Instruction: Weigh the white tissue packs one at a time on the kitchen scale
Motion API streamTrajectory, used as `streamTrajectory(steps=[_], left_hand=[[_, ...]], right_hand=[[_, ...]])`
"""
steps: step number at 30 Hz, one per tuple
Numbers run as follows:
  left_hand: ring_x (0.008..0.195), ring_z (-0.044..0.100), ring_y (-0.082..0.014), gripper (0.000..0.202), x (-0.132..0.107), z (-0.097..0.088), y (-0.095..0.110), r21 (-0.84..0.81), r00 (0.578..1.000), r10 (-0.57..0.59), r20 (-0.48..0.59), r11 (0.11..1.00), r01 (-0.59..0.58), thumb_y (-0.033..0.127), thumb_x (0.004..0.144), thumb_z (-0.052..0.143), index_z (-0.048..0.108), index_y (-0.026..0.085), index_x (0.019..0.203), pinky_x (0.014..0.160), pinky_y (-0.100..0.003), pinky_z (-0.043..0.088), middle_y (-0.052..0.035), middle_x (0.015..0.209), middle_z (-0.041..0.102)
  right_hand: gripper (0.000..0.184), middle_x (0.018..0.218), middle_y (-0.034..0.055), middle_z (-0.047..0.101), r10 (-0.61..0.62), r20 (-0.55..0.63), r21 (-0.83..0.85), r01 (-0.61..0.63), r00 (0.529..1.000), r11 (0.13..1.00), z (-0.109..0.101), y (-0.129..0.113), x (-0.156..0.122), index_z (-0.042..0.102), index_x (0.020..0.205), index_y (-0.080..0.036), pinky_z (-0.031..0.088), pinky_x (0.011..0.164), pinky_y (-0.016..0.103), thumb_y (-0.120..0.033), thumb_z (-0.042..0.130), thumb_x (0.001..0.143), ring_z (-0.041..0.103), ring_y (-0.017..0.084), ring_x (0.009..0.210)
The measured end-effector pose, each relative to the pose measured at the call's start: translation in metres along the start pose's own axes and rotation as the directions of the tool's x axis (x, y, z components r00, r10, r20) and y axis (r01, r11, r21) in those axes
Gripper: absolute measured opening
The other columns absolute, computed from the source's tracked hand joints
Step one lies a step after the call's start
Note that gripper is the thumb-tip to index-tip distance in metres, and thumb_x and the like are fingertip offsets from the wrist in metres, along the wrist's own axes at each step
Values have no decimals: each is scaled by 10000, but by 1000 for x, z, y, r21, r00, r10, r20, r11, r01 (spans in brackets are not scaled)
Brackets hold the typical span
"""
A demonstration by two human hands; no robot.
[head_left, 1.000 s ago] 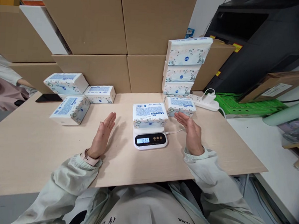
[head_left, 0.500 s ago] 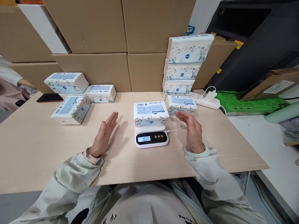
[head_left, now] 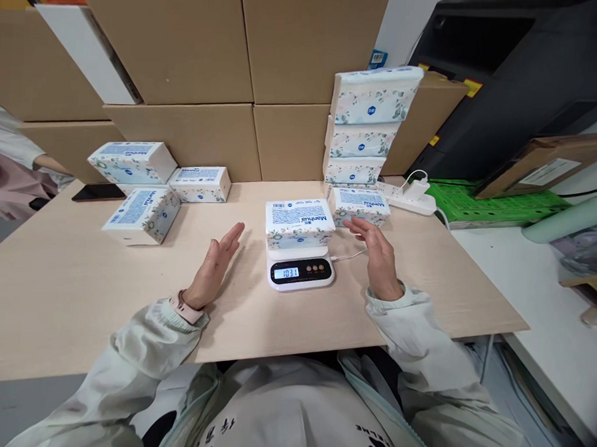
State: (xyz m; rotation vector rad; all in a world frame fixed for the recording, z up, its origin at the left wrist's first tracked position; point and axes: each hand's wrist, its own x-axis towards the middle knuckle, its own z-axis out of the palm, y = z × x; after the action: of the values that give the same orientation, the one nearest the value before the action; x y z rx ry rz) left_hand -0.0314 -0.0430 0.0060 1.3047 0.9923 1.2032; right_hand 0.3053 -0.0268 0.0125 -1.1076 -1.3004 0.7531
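Note:
A white and blue tissue pack (head_left: 299, 223) rests on a white digital scale (head_left: 300, 273), whose lit display reads what looks like 103.1. To its left my left hand (head_left: 215, 266) is held with the fingers stretched out, apart from the pack and holding nothing. My right hand (head_left: 379, 258) hovers on the other side, fingers extended and holding nothing. Just behind its fingertips lies another tissue pack (head_left: 359, 207), in front of a tall stack of tissue packs (head_left: 366, 130); I cannot tell whether the fingers touch it.
At the left are several tissue packs (head_left: 143, 215) and a dark phone (head_left: 98, 193). Cardboard boxes (head_left: 183, 137) line the back. A power strip (head_left: 407, 199) and a green crate (head_left: 494, 206) stand at right. Another person's arm (head_left: 51, 164) shows at far left.
My left hand has moved slightly right, closer to the pack on the scale. My right hand has shifted a little left. The view has moved slightly; the pack stays on the scale.

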Motion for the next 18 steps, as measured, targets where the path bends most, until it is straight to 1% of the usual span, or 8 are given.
streamTrajectory(steps=[6, 10, 14, 16, 18], left_hand=[[1636, 150, -255, 730, 1, 1, -1, 19, 1000, -3, -3, 1000, 3, 735, 1017, 259, 486, 309, 1565, 1342, -489, 118, -10, 1715, 308], [1636, 151, -256, 742, 2, 4, -1, 28, 1000, -10, 15, 1000, 10, 741, 1013, 262, 486, 302, 1567, 1349, -470, 106, -5, 1713, 311], [1642, 110, -244, 746, 7, 5, -7, 83, 997, -38, 69, 996, 33, 730, 1023, 222, 432, 306, 1601, 1356, -455, 52, 16, 1728, 263], [1645, 68, -242, 741, 12, 6, -9, 161, 991, -59, 117, 986, 40, 722, 1028, 203, 379, 320, 1625, 1355, -468, 16, 36, 1740, 213], [1645, 40, -247, 737, 18, 9, -8, 238, 981, -65, 181, 971, 20, 722, 1028, 199, 349, 334, 1637, 1355, -482, -3, 52, 1741, 190]], right_hand=[[569, 1279, 96, 757, 37, 10, -34, -36, 999, 999, 0, -3, -1, 700, 1259, -275, 466, 1152, 537, -704, 454, 978, 678, 275, 1241], [603, 1295, 80, 746, 36, 33, -90, -33, 999, 995, -1, 1, 0, 731, 1256, -285, 444, 1168, 544, -721, 419, 980, 639, 278, 1264], [649, 1330, 70, 724, 50, 88, -176, -34, 995, 984, 4, 9, 2, 745, 1264, -295, 408, 1197, 546, -748, 377, 979, 571, 285, 1332], [671, 1349, 72, 708, 71, 134, -204, -42, 988, 978, 9, 10, 3, 711, 1330, -294, 400, 1204, 536, -752, 366, 981, 552, 284, 1345], [665, 1343, 70, 699, 86, 194, -233, -39, 977, 972, 14, 9, 2, 663, 1399, -307, 411, 1188, 527, -733, 352, 995, 556, 283, 1317]])
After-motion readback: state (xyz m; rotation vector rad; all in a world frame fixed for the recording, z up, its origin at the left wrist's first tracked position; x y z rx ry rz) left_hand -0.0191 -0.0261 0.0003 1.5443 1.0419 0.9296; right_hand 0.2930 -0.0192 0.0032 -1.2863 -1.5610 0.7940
